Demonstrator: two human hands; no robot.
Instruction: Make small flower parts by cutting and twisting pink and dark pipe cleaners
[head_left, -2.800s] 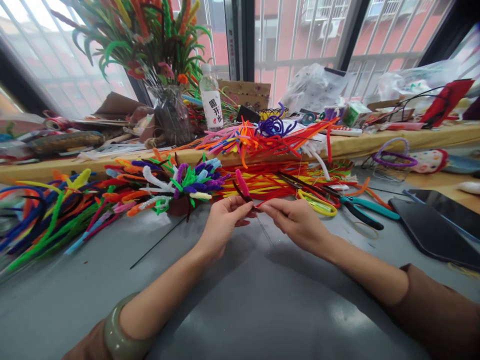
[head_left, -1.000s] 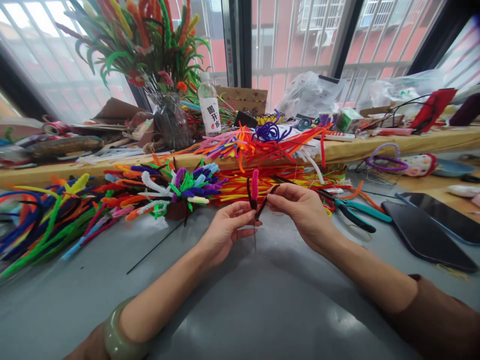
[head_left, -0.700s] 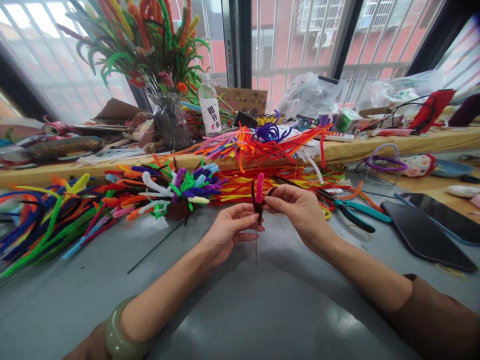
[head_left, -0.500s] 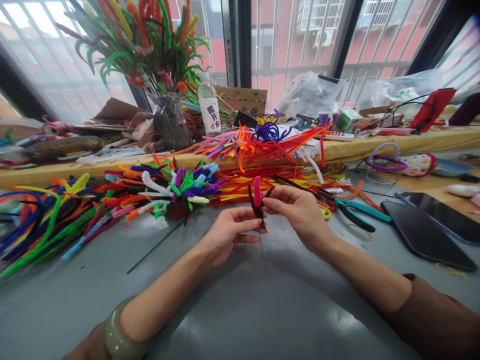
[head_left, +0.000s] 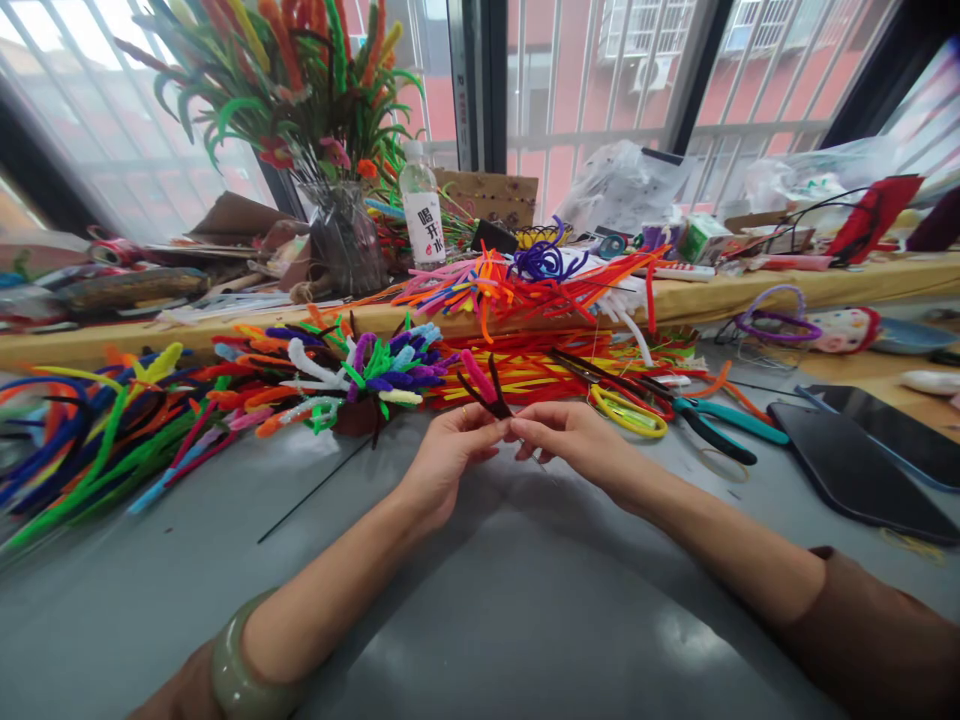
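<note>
Both hands meet over the middle of the grey table (head_left: 450, 620). My left hand (head_left: 454, 455) pinches the base of a pipe cleaner flower (head_left: 478, 376), a pink fuzzy bud with dark brown pipe cleaner leaves beside it, tilted to the left. Thumb to thumb with it, my right hand (head_left: 562, 435) is closed on the flower's lower end. A thin wire stem sticks out below the right fingers. The exact grip at the base is hidden by the fingertips.
Bundles of coloured pipe cleaners (head_left: 390, 370) lie behind my hands. To the right are yellow-handled scissors (head_left: 628, 412), teal pliers (head_left: 739, 420) and a phone (head_left: 855, 470). A vase (head_left: 346, 240) and a water bottle (head_left: 424, 215) stand on the yellow-edged shelf. A dark wire (head_left: 315, 492) lies left.
The flower has tipped from upright to leaning left and sits slightly lower. My right hand has moved down and in, from the brown leaf to the flower's base against the left thumb.
</note>
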